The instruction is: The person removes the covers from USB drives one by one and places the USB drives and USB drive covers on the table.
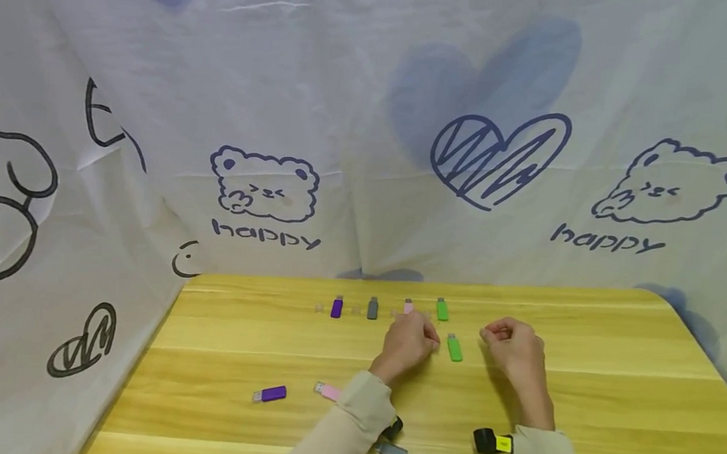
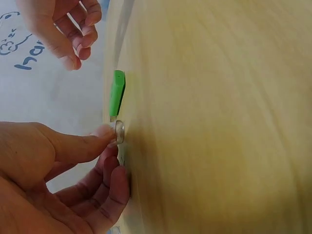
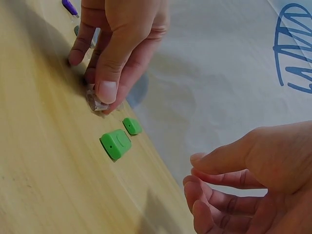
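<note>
My left hand (image 1: 408,340) pinches a small clear cap (image 2: 119,131) between thumb and finger, just above the table. Close to it lies a green USB stick (image 1: 454,348) with its metal plug bare. Another green USB stick (image 1: 442,309) lies behind that one, at the right end of a back row. My right hand (image 1: 517,347) hovers to the right of the green sticks, its fingers loosely bent with nothing between them. Partly covered by my left hand is a pink USB stick (image 1: 408,304) in the back row.
A purple USB stick (image 1: 337,307) and a grey one (image 1: 373,308) continue the back row, with clear caps (image 1: 356,311) beside them. Nearer me lie a purple stick (image 1: 274,394), a pink stick (image 1: 328,391) and a grey stick (image 1: 393,453). A printed cloth (image 1: 372,127) hangs behind the table.
</note>
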Action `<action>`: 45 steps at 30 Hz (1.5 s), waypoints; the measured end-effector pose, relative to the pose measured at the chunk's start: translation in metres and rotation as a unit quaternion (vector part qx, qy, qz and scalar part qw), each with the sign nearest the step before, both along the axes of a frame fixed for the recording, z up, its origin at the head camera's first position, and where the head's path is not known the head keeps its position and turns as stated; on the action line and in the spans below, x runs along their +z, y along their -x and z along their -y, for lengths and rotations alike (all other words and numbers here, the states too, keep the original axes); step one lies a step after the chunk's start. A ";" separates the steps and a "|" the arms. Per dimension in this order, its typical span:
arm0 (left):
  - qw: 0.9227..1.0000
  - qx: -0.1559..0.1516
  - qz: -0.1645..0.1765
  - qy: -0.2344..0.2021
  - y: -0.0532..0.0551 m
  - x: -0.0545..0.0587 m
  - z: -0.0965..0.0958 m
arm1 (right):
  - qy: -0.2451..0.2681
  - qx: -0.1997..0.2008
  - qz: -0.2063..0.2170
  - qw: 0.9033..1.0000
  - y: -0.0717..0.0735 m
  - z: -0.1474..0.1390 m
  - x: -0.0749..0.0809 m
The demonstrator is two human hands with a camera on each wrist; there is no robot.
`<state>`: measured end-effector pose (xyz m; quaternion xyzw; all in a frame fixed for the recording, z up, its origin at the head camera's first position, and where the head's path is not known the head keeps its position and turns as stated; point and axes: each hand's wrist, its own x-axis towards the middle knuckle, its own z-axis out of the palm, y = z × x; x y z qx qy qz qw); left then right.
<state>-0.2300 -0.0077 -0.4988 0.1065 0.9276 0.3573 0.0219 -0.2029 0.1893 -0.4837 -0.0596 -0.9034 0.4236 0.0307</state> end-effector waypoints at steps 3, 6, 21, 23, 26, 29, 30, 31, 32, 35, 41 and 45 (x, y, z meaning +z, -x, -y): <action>1.000 0.008 -0.008 -0.003 0.000 0.000 0.000 | -0.001 0.000 0.000 1.000 0.001 0.001 0.000; 1.000 0.010 -0.016 -0.004 0.000 0.000 0.000 | -0.003 -0.001 -0.001 1.000 0.002 0.002 0.000; 0.987 0.008 -0.034 -0.158 -0.009 0.021 0.055 | 0.002 0.011 -0.008 1.000 0.000 0.008 0.008; 0.983 0.012 -0.039 -0.181 -0.013 0.025 0.067 | 0.006 0.017 -0.011 1.000 -0.001 0.010 0.010; 0.976 0.015 -0.047 -0.212 -0.019 0.028 0.083 | 0.004 0.031 -0.022 0.999 -0.002 0.013 0.013; 0.972 0.016 -0.055 -0.226 -0.023 0.028 0.095 | -0.001 0.045 -0.039 0.998 -0.002 0.017 0.015; 0.971 0.015 -0.059 -0.231 -0.023 0.028 0.099 | 0.000 0.050 -0.044 0.998 -0.003 0.019 0.016; 0.971 0.017 -0.061 -0.233 -0.025 0.027 0.102 | -0.001 0.055 -0.050 0.997 -0.003 0.021 0.016; 0.969 0.018 -0.062 -0.238 -0.025 0.026 0.104 | 0.001 0.060 -0.053 0.997 -0.004 0.024 0.017; 0.963 0.026 -0.063 -0.262 -0.030 0.025 0.111 | 0.005 0.084 -0.061 0.995 -0.007 0.035 0.020; 0.958 0.045 -0.073 -0.272 -0.030 0.016 0.123 | 0.002 0.153 -0.055 0.987 -0.020 0.057 0.026; 0.957 0.052 -0.069 -0.278 -0.032 0.022 0.127 | 0.007 0.218 -0.031 0.975 -0.032 0.065 0.031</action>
